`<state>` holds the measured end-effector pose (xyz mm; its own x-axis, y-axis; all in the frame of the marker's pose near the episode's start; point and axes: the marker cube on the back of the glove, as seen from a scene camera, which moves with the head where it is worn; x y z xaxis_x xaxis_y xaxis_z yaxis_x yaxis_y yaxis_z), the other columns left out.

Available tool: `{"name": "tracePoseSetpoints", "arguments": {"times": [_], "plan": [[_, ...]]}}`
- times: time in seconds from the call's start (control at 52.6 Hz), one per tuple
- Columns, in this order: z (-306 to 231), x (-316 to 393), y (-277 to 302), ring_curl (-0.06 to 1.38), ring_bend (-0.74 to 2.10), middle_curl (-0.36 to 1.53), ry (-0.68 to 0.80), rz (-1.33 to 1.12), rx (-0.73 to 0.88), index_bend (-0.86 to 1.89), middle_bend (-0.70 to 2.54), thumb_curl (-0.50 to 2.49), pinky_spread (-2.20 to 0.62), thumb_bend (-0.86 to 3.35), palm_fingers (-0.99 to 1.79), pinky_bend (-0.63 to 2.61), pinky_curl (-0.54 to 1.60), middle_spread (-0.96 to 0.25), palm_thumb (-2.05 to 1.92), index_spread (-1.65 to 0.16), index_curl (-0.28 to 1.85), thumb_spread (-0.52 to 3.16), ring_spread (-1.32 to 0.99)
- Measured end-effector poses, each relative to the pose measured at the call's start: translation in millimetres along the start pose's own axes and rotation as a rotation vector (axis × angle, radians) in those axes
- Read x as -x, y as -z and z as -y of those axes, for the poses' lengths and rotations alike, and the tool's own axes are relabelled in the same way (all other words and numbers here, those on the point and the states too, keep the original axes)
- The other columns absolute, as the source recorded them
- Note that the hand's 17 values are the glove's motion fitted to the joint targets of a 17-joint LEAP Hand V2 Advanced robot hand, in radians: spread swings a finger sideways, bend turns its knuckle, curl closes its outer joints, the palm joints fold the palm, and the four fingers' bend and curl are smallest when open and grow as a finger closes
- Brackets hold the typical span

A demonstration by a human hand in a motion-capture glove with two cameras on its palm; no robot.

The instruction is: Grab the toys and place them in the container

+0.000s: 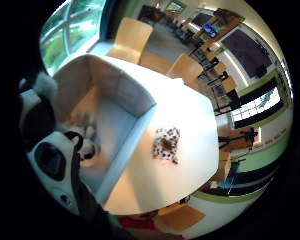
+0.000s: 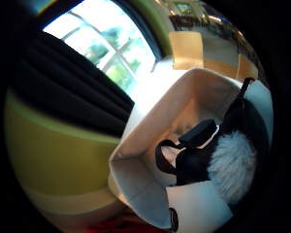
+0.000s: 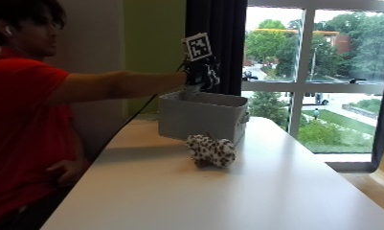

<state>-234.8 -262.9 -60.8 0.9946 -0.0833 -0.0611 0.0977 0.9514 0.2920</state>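
White table (image 3: 255, 191) beside a large window (image 3: 319, 72). Grey fabric container (image 3: 201, 116) stands on it toward the window end. Gloved right hand (image 3: 201, 76) sits directly above the container's open top, fingers curled around a black-and-white plush toy (image 2: 230, 165). Spotted plush toy (image 3: 210, 151) lies on the table just in front of the container. More toys (image 1: 85, 135) lie on the container's floor.

One grey fabric container (image 3: 201, 117) stands on the one white worktop (image 3: 242, 191). One spotted plush toy (image 3: 210, 151) lies on the worktop just beside the container, and at least one more toy (image 1: 87, 145) lies inside it.
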Motion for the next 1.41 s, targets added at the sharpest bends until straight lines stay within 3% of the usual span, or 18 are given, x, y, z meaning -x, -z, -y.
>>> {"name": "tracePoseSetpoints", "arguments": {"times": [0.209,0.285,0.399,0.437,0.475,0.57,0.646,0.684,0.703,0.931,1.14,1.407], "plan": [[-1.8,7.9,-9.0,0.53,1.3,0.73,-0.042,0.039,0.022,0.87,1.15,1.35,-0.41,0.03,1.19,0.92,0.43,-0.22,0.48,-0.23,0.91,0.78,-0.35],[-3.1,-6.3,-13.7,0.53,1.29,0.72,-0.214,-0.042,0.056,0.86,1.14,1.36,-0.41,0.02,1.18,0.92,0.43,-0.22,0.47,-0.23,0.91,0.78,-0.35],[-15.2,2.7,-15.3,0.5,1.22,0.69,0.016,0.088,0.132,0.75,1.04,1.34,-0.44,-0.02,1.05,0.93,0.42,-0.24,0.43,-0.25,0.88,0.8,-0.37],[-18.6,0.2,-17.9,0.5,1.23,0.65,0.034,0.091,0.176,0.53,0.89,1.29,-0.43,-0.06,0.78,1.04,0.45,-0.27,0.35,-0.27,0.85,0.85,-0.36],[-22.3,-2.3,-21.0,0.5,1.24,0.64,0.049,0.095,0.228,0.46,0.86,1.25,-0.43,-0.05,0.76,1.08,0.46,-0.29,0.31,-0.28,0.85,0.89,-0.36],[-26.2,-2.8,-28.7,0.46,1.04,0.55,0.039,0.106,0.318,0.28,0.57,1.05,-0.26,-0.12,0.09,1.18,0.5,-0.24,-0.04,-0.33,0.76,1.03,-0.3],[-26.5,-3.4,-31.3,0.38,0.83,0.5,0.024,0.095,0.314,0.23,0.48,0.92,-0.14,-0.12,-0.12,1.17,0.48,-0.2,-0.12,-0.37,0.69,1.07,-0.24],[-27.3,-5.0,-31.8,0.35,0.78,0.48,0.024,0.088,0.295,0.2,0.45,0.86,-0.11,-0.1,-0.06,1.17,0.46,-0.19,-0.12,-0.39,0.65,1.09,-0.22],[-27.8,-6.4,-31.8,0.3,0.65,0.46,0.021,0.083,0.282,0.2,0.4,0.83,-0.08,-0.12,-0.21,1.18,0.45,-0.17,-0.15,-0.39,0.63,1.09,-0.18],[-46.4,-65.5,-22.9,0.21,0.39,0.4,-0.005,0.101,0.177,0.2,0.22,0.56,0.06,-0.11,-0.11,1.08,0.39,-0.12,-0.14,-0.41,0.56,1.09,-0.06],[-73.2,-144.0,-18.8,0.21,0.35,0.38,-0.039,-0.056,0.238,0.21,0.18,0.41,0.11,-0.09,-0.02,0.95,0.34,-0.12,-0.11,-0.42,0.53,1.09,-0.06],[-105.3,-218.4,-32.3,0.22,0.32,0.37,-0.139,-0.062,0.245,0.22,0.18,0.32,0.12,-0.07,-0.01,0.87,0.31,-0.12,-0.09,-0.43,0.51,1.1,-0.06]]}}
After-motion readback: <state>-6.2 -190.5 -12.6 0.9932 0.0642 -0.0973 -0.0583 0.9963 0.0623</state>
